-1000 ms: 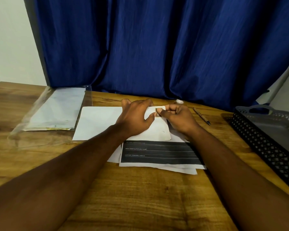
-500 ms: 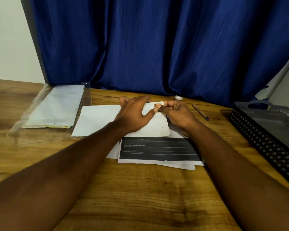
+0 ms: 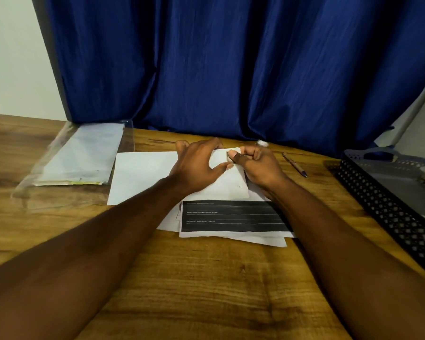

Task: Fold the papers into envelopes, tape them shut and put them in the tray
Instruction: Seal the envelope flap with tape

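Paper (image 3: pixel 231 184) edge between left hand (image 3: pixel 197 165) and right hand (image 3: pixel 257 165)

Dim warm light; soft focus
Dark blue pleated cloth curtain (image 3: pixel 231 69) holds deep shadowed folds; below-right of it, black perforated plastic tray (image 3: pixel 378 212) smears and bends.
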